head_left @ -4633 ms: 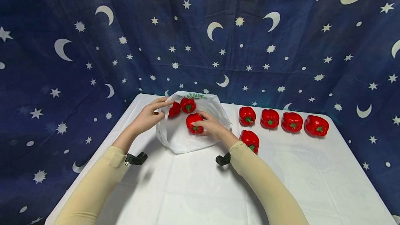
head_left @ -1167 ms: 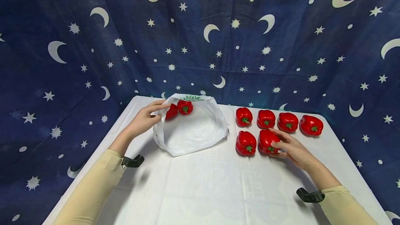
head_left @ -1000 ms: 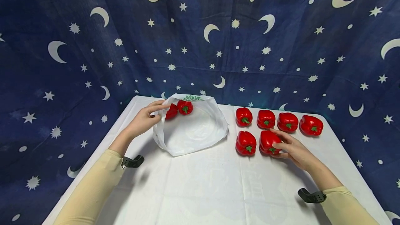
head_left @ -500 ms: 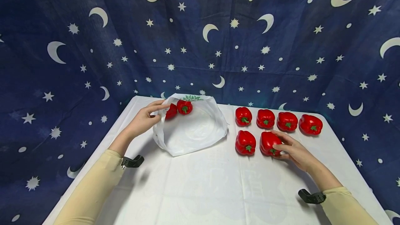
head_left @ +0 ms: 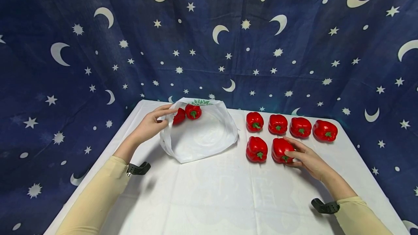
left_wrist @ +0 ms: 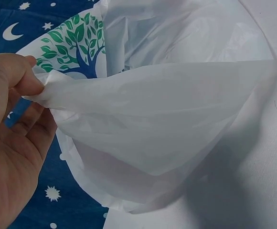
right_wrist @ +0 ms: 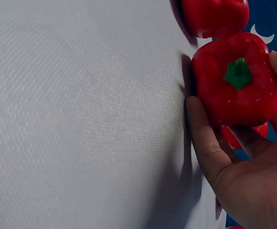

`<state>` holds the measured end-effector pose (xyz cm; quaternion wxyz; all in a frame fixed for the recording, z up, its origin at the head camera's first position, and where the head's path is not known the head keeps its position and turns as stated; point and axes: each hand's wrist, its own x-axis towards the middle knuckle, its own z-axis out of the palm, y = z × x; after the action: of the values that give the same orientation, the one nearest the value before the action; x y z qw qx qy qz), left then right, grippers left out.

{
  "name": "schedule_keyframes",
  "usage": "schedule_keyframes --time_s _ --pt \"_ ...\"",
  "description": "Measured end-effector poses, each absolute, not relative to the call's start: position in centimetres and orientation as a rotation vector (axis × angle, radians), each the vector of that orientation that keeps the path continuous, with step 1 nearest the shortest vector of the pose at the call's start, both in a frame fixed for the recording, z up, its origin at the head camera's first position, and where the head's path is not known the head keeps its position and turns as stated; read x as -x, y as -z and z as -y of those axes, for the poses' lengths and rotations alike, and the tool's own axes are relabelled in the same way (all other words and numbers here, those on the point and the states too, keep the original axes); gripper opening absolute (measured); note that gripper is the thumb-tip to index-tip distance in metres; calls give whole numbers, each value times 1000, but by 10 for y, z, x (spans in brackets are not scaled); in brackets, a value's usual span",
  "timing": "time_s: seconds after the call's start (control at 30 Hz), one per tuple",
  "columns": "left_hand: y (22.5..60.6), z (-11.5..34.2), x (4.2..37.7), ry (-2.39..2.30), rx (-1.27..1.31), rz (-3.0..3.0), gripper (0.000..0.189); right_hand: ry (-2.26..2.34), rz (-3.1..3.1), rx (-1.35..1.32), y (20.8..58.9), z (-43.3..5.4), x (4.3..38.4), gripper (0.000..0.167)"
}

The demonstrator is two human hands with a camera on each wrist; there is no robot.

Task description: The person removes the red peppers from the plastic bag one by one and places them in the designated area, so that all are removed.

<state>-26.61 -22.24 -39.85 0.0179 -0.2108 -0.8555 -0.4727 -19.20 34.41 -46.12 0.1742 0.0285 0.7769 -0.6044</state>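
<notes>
My left hand [head_left: 151, 124] pinches the left side of the rim of a white plastic bag [head_left: 202, 151] between thumb and fingers; the left wrist view shows the pinched film [left_wrist: 47, 88] close up. Inside the bag's mouth sit two red bell peppers, one [head_left: 193, 112] fully visible and the other [head_left: 179, 116] partly behind the rim. Over on the right, my right hand [head_left: 308, 159] has thumb and fingers curled around a red bell pepper [head_left: 281, 150] at the table. Its green stem [right_wrist: 238, 74] faces the right wrist camera.
Just left of the held pepper stands another bell pepper [head_left: 256, 149]. Behind these is a row of several more, from the leftmost pepper [head_left: 254, 122] to the rightmost pepper [head_left: 325, 131]. A white cloth covers the table [head_left: 209, 198]; a dark blue starry curtain [head_left: 196, 28] hangs behind it.
My right hand has carried a pepper out of the bag to the front row on the right, then shifted it slightly right and nearer. The left hand stays on the rim.
</notes>
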Motion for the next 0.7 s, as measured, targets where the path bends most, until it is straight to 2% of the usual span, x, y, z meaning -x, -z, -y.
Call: schedule_keyframes --time_s 0.3,0.7 --pt "398 222 267 1478 667 2666 50 1656 -2248 -98 460 -344 190 90" --pt "375 210 249 1484 645 2688 48 1697 -2340 -51 445 -365 182 82"
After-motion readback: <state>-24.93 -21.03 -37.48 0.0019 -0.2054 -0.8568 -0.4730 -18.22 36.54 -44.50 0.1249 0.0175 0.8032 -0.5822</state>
